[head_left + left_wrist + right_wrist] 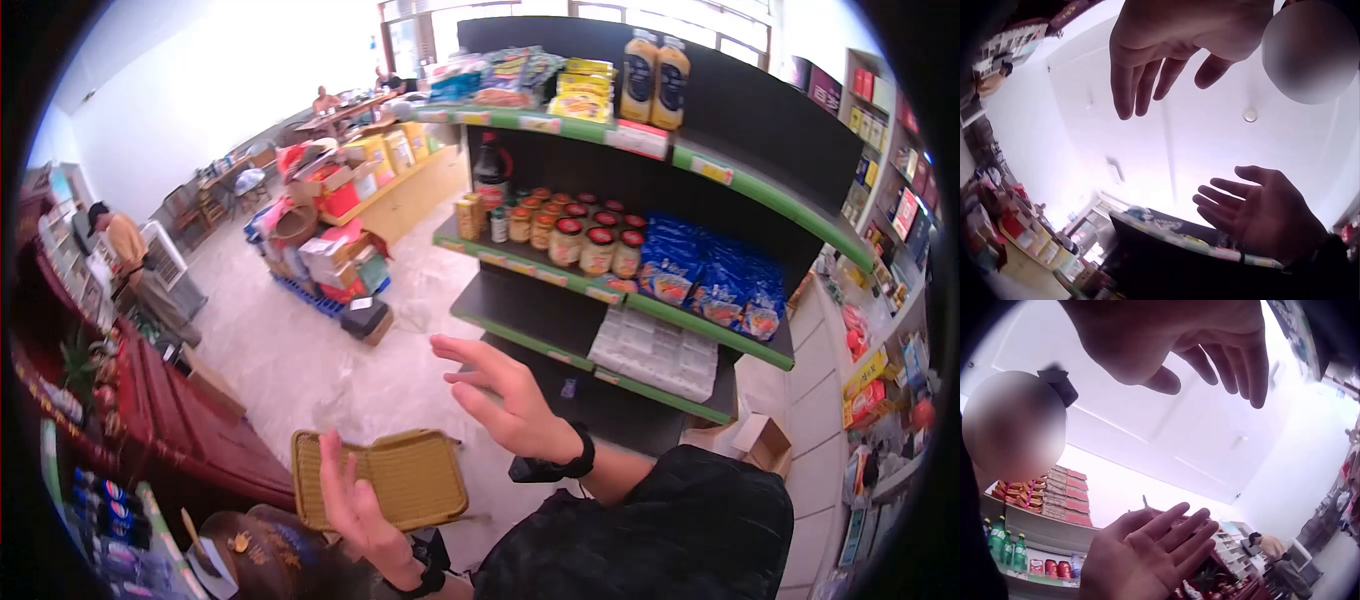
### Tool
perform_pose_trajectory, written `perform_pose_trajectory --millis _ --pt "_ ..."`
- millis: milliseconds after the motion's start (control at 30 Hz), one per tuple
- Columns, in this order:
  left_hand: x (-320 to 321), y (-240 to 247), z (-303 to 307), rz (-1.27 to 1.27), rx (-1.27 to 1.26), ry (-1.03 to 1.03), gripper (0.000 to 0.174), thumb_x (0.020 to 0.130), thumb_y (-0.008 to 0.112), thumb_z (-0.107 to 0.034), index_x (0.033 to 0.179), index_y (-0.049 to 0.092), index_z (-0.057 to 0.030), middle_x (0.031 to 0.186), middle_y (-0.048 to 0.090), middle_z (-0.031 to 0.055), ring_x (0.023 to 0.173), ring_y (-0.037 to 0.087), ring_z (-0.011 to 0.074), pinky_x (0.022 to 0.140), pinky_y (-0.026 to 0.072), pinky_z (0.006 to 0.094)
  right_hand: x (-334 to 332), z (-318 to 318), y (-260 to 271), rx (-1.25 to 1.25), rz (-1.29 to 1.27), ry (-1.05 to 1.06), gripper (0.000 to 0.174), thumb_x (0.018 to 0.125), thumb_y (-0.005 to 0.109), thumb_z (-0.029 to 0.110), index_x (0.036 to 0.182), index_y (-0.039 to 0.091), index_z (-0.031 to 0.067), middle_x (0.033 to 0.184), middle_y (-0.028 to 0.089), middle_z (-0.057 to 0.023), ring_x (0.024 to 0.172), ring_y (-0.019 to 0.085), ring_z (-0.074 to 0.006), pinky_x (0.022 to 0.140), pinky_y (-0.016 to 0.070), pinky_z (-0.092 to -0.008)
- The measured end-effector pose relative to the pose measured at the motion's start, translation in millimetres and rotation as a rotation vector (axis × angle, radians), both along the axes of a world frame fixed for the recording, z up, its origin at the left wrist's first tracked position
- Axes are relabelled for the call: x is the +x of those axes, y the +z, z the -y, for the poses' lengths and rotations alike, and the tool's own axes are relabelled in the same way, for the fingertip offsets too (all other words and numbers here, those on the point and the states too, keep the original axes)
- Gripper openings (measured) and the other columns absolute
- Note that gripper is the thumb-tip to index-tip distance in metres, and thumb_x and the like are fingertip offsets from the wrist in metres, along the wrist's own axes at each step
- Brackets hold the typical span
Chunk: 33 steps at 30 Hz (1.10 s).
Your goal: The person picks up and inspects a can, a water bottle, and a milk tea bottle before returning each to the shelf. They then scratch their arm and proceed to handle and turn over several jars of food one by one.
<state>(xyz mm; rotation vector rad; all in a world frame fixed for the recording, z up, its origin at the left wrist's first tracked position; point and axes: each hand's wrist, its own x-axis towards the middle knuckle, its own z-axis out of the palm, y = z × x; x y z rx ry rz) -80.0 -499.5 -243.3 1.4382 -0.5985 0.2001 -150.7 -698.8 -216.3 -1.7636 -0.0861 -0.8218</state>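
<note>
Both hands are raised in front of the body with nothing in them. In the head view my left hand (360, 510) is held up with its fingers extended, overlapping a folding chair's tan woven seat (415, 480). Farther right, my right hand (505, 400) has straight, slightly spread fingers and overlaps the floor beside the lower shelves. A dark band circles each wrist. In the left wrist view the left hand (1191, 37) hangs at the top, facing the right hand (1266, 215) below. The right wrist view shows the left palm (1147, 562) under the right hand (1191, 344).
A shelf rack (560, 350) stands ahead right, with red-lidded jars (598, 250), blue bags (715, 270) and a clear plastic tray (655, 350). Boxes are piled on a blue pallet (310, 300). A dark red cabinet (190, 420) and bottles (105, 510) stand left; a person (130, 250) is beyond.
</note>
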Motion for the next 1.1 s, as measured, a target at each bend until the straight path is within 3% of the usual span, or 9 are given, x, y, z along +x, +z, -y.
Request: perform_pose_trajectory --millis 167,333,467,567,700,733,833,900,1100 --pt "-27.8 -0.2 144.8 -0.045 0.028 -0.243 0.059 0.090 0.045 -0.012 0.145 0.045 0.0104 0.148 0.050 0.0247 0.138 0.047 0.0347 0.113 0.0371 0.0464 -58.6 123.0 -9.4 0.103 -0.018 -0.186 0.048 0.100 0.050 0.005 0.147 0.044 -0.0029 0.148 0.049 -0.0155 0.137 0.049 -0.0260 0.107 0.0476 -0.0402" --pt "-48.2 13.3 265.5 0.104 0.113 -0.483 0.056 0.093 0.051 -0.014 0.143 0.047 0.0097 0.143 0.054 0.0247 0.131 0.054 0.0350 0.107 0.0433 0.0420 -109.5 212.7 -3.8 0.131 0.065 -0.452 0.044 0.098 0.055 0.006 0.141 0.051 -0.0043 0.138 0.057 -0.0175 0.130 0.057 -0.0257 0.101 0.0510 -0.0352" --pt "-62.0 11.1 340.5 0.118 0.093 -0.643 0.053 0.094 0.055 -0.011 0.143 0.049 0.0069 0.141 0.055 0.0257 0.128 0.056 0.0364 0.106 0.0435 0.0411 -141.0 253.2 -6.3 0.160 0.075 -0.566 0.044 0.099 0.054 0.004 0.142 0.051 -0.0040 0.139 0.056 -0.0171 0.131 0.056 -0.0257 0.101 0.0509 -0.0360" --pt "-60.8 12.1 384.8 0.137 0.138 -0.773 0.055 0.094 0.052 -0.009 0.147 0.047 0.0036 0.148 0.052 0.0194 0.137 0.049 0.0293 0.111 0.0407 0.0426 -151.2 278.8 -13.4 0.183 0.094 -0.634 0.044 0.099 0.054 0.004 0.142 0.051 -0.0039 0.140 0.056 -0.0170 0.130 0.056 -0.0261 0.102 0.0509 -0.0368" --pt "-49.4 26.3 440.6 0.231 0.102 -0.891 0.055 0.094 0.053 -0.008 0.147 0.047 0.0039 0.146 0.053 0.0190 0.137 0.050 0.0288 0.111 0.0411 0.0408 -150.4 307.7 -15.3 0.170 0.096 -0.808 0.043 0.099 0.054 0.004 0.141 0.051 -0.0049 0.138 0.056 -0.0173 0.127 0.058 -0.0252 0.101 0.0514 -0.0360" --pt "-45.6 34.1 456.8 0.240 0.024 -0.937 0.054 0.093 0.058 -0.008 0.144 0.048 0.0073 0.142 0.054 0.0270 0.134 0.052 0.0379 0.112 0.0385 0.0402 -148.7 313.5 -10.4 0.145 0.115 -0.837 0.043 0.098 0.054 0.004 0.140 0.051 -0.0050 0.138 0.057 -0.0171 0.127 0.058 -0.0248 0.101 0.0516 -0.0354" --pt "-30.4 74.8 502.6 0.210 -0.036 -1.179 0.058 0.093 0.060 -0.008 0.148 0.044 0.0064 0.145 0.053 0.0242 0.137 0.049 0.0340 0.114 0.0363 0.0390 -139.9 338.6 24.0 0.026 0.189 -0.928 0.043 0.097 0.056 0.002 0.139 0.053 -0.0051 0.136 0.058 -0.0164 0.124 0.059 -0.0231 0.098 0.0522 -0.0326" --pt "-23.7 112.1 536.2 -0.091 -0.115 -1.481 0.064 0.094 0.061 -0.011 0.152 0.038 0.0045 0.148 0.051 0.0210 0.141 0.046 0.0280 0.116 0.0343 0.0379 -133.2 370.2 52.2 -0.142 0.234 -0.997 0.041 0.097 0.056 0.000 0.138 0.054 -0.0053 0.133 0.061 -0.0167 0.122 0.061 -0.0226 0.098 0.0518 -0.0314" --pt "-11.3 189.3 633.1 0.022 -0.080 -1.544 0.071 0.093 0.062 -0.021 0.154 0.035 0.0045 0.151 0.047 0.0161 0.139 0.046 0.0257 0.115 0.0364 0.0369 -106.1 462.9 132.6 -0.307 0.166 -1.175 0.048 0.095 0.060 0.006 0.140 0.051 -0.0065 0.135 0.060 -0.0225 0.127 0.059 -0.0272 0.104 0.0487 -0.0356"
